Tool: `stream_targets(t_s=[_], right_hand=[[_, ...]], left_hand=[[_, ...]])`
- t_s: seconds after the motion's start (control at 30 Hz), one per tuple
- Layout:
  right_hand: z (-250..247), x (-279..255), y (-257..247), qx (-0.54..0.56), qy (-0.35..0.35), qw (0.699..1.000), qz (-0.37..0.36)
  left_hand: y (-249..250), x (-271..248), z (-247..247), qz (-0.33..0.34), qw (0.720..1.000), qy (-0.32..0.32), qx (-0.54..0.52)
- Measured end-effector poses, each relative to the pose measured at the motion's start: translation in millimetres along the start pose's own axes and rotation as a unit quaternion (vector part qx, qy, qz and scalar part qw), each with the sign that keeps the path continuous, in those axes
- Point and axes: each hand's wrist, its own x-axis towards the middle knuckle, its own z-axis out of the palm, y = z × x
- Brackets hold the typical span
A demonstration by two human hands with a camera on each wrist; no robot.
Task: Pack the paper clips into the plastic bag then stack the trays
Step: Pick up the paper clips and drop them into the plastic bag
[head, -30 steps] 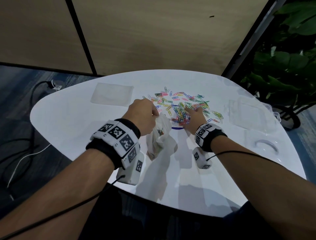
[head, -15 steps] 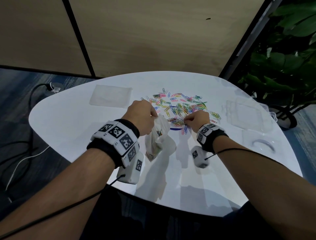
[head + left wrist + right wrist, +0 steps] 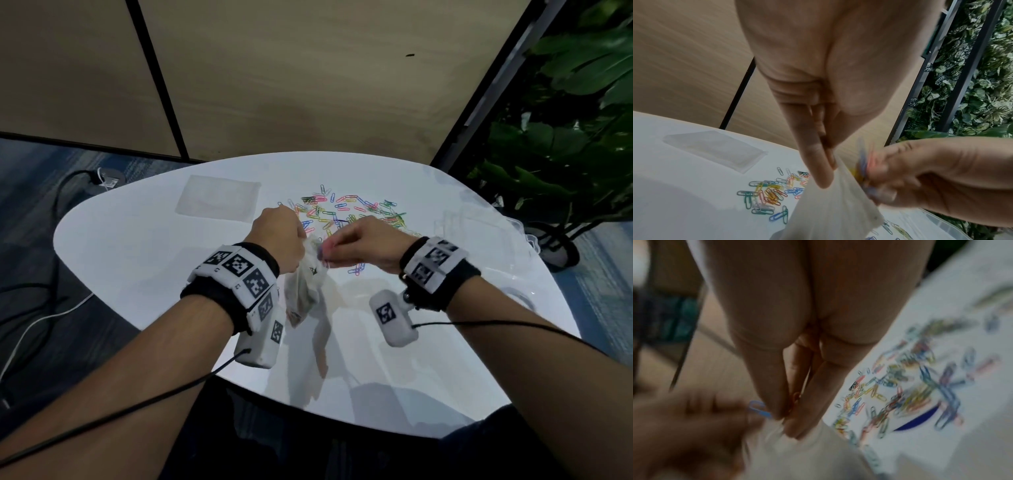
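While the left hand [image 3: 279, 236] keeps pinching the rim of the bag [image 3: 306, 284] above the counter [image 3: 137, 240], as a second ago, the right hand [image 3: 364, 245] has left the clips [image 3: 346, 210] pile and now sits at the bag's mouth, fingers pressed together on a few blurred clips. The rest of the clips lie scattered just beyond the hands. At the right, clear trays [image 3: 479, 233] sit apart from the pile.
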Motion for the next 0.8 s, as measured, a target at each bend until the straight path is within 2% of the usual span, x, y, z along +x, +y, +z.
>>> stream_targets(t_s=[0.07, 0.1, 0.2, 0.27, 0.33, 0.37, 0.43, 0.5, 0.53, 0.6, 0.67, 0.7, 0.73, 0.8], right_hand=[[10.8, 5.2, 6.0, -0.186, 0.040, 0.981, -0.032], [16.7, 7.7, 7.9, -0.224, 0.070, 0.971, -0.048], [32.0, 10.2, 6.2, -0.209, 0.123, 0.967, -0.080], [35.6, 8.3, -0.4, -0.284, 0.091, 0.951, -0.080], [33.5, 6.8, -5.8, -0.353, 0.028, 0.933, -0.060], [30.1, 7.2, -7.4, -0.322, 0.010, 0.945, -0.049], [19.5, 7.9, -11.0, -0.139, 0.030, 0.989, -0.029], [-2.4, 13.0, -3.2, -0.024, 0.101, 0.994, -0.016], [-14.3, 16.0, 5.1, -0.036, 0.134, 0.990, 0.002], [-41.4, 25.0, 39.0, -0.147, 0.170, 0.969, 0.098], [-56.8, 27.6, 73.3, -0.285, 0.174, 0.917, 0.220], [-59.9, 28.7, 90.1, -0.348, 0.173, 0.886, 0.252], [-59.1, 29.7, 102.2, -0.390, 0.185, 0.865, 0.257], [-51.7, 35.6, 115.0, -0.399, 0.235, 0.862, 0.208]], left_hand=[[1.2, -1.2, 1.4, 0.003, 1.000, 0.000, -0.002], [1.7, -1.7, 1.8, 0.004, 1.000, -0.001, -0.003], [2.0, -2.6, 1.2, 0.008, 1.000, 0.001, -0.005], [1.7, -2.9, 0.8, 0.011, 1.000, 0.001, -0.009], [0.9, -2.8, 0.6, 0.011, 1.000, -0.001, -0.009], [0.3, -2.7, 0.1, 0.012, 1.000, -0.002, -0.007], [-1.6, -1.6, -1.9, 0.013, 1.000, -0.001, -0.003], [-3.9, -1.0, -5.0, 0.009, 1.000, 0.001, -0.004], [-5.1, -1.1, -6.6, 0.006, 1.000, 0.001, -0.004], [-7.8, -1.5, -9.0, 0.000, 1.000, 0.001, -0.003], [-10.4, -1.8, -11.0, -0.002, 1.000, 0.003, 0.003], [-11.8, -1.9, -12.1, -0.002, 1.000, 0.003, 0.007], [-13.1, -1.5, -13.3, -0.004, 1.000, 0.003, 0.009], [-14.7, -0.7, -15.4, -0.011, 1.000, 0.002, 0.009]])
